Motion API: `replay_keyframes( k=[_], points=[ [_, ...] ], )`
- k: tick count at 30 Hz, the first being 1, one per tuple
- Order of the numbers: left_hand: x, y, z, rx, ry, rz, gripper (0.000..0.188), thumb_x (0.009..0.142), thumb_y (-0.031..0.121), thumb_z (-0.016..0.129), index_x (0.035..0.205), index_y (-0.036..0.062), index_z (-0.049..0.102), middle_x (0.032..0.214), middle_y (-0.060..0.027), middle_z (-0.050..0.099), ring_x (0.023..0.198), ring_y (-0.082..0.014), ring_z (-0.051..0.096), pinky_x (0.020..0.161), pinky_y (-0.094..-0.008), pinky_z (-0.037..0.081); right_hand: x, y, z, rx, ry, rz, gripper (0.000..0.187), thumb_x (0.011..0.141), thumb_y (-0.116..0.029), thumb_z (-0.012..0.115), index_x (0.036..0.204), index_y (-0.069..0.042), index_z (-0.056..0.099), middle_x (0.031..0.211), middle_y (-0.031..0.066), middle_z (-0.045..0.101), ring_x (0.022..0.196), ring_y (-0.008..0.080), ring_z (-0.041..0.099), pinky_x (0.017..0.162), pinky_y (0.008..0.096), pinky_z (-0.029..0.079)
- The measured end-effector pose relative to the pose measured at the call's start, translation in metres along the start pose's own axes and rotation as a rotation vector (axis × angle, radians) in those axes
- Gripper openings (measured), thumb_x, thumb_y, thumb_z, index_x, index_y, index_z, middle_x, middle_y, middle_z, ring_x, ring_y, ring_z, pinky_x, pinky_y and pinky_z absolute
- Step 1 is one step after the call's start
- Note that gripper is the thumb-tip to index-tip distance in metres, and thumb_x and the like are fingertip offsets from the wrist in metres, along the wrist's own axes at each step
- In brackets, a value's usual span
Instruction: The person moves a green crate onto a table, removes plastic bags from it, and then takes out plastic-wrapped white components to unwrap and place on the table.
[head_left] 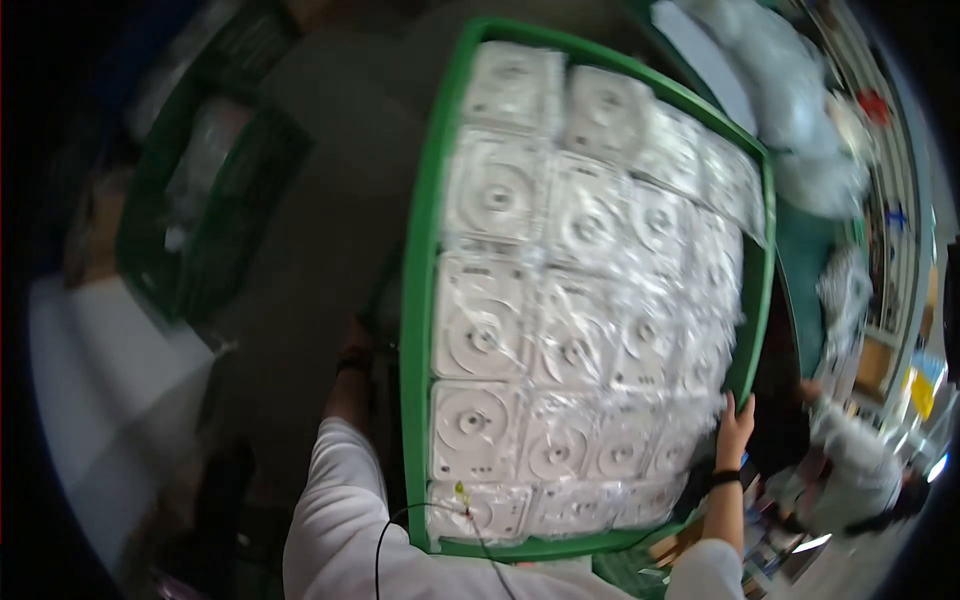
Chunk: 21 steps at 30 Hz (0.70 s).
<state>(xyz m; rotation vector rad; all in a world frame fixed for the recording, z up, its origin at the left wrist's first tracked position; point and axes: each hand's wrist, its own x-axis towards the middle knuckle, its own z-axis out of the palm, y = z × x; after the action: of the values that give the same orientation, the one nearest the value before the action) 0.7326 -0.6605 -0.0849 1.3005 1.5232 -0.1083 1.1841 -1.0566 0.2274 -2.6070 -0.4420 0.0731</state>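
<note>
A large green crate (422, 290) fills the middle of the view, its long side running away from me. Flat white plastic parts with round dials or discs, each in clear film, lie in rows inside it; one such wrapped part (478, 335) is by the left wall. My right hand (736, 428) is closed over the crate's right rim near its close corner, thumb and fingers wrapped round the edge. Low beside the outer left wall is my left hand (361, 338), dark and blurred, with its fingers hidden. A thin dark cable crosses the crate's near end.
Another green crate (215, 215) with clear plastic bags stands at the left, near a white surface (120, 400). Filled clear bags (800, 110) lie on a green worktop along the right. A person in a light top (850, 470) is at the far right, near shelving.
</note>
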Motion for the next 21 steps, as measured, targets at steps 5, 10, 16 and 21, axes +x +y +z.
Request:
replay_keyframes(
  k=[5,10,16,21],
  points=[
    [-0.100,0.131,-0.013,-0.843,-0.262,-0.018,0.043,0.086,0.032,0.039,0.113,-0.0001,0.043,0.111,-0.0111,0.049,0.097,-0.0245,0.048,0.081,-0.0352,0.039,0.022,-0.028,-0.022,-0.080,-0.055,0.054,0.027,0.078,-0.023,0.059,0.077,-0.002,0.042,0.061,0.0200,0.051,0.056,0.0367,0.052,0.047,0.0362,0.039],
    [-0.255,0.232,-0.017,-0.548,-0.278,0.287,0.047,0.087,0.036,0.039,0.114,-0.0027,0.043,0.111,-0.0085,0.050,0.096,-0.0202,0.048,0.081,-0.0323,0.038,0.031,-0.016,-0.029,-0.088,-0.012,0.089,0.031,0.077,-0.029,0.058,0.076,-0.002,0.042,0.064,0.0208,0.053,0.063,0.0385,0.053,0.049,0.0404,0.039],
    [-0.293,0.257,-0.011,0.453,0.332,0.533,0.045,0.078,0.028,0.054,0.108,-0.0041,0.046,0.099,-0.0114,0.056,0.087,-0.0222,0.053,0.075,-0.0335,0.041,0.033,-0.025,-0.044,0.032,-0.067,0.107,0.035,0.074,-0.036,0.059,0.079,-0.003,0.046,0.069,0.0199,0.056,0.068,0.0378,0.055,0.057,0.0435,0.042],
    [-0.294,0.273,-0.015,0.103,0.082,0.267,0.042,0.067,0.019,0.058,0.100,-0.0059,0.050,0.088,-0.0133,0.058,0.081,-0.0250,0.055,0.071,-0.0332,0.042,0.027,-0.030,-0.063,0.004,-0.125,0.112,0.036,0.073,-0.036,0.058,0.080,-0.003,0.048,0.072,0.0199,0.057,0.072,0.0379,0.055,0.061,0.0446,0.042]
  ],
)
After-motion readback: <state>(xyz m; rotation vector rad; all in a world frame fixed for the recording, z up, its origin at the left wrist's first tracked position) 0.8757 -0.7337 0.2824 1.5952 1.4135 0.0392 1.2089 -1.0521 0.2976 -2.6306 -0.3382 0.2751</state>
